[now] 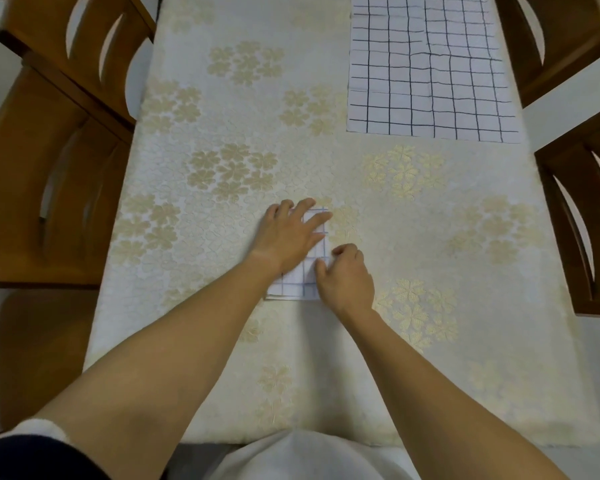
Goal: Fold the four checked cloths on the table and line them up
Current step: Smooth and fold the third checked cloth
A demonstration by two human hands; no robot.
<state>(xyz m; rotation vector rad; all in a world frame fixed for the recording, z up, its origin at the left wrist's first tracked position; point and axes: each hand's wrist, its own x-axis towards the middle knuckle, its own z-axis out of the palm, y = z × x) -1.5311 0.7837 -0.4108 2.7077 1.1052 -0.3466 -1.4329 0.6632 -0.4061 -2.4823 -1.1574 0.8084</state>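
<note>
A small folded white cloth with a blue check [303, 284] lies in the middle of the table. My left hand [291, 233] lies flat on its upper part with straight spread fingers. My right hand [347, 277] is at the cloth's right edge, its thumb and fingers curled and pinching that edge. At the far right of the table lies a pile of unfolded checked cloths [430, 74], spread flat and overlapping; I cannot tell how many there are.
The table carries a cream tablecloth with a golden flower pattern [232, 171]. Wooden chairs stand along the left side [49, 133] and the right side [582, 223]. My white top shows at the table's near edge.
</note>
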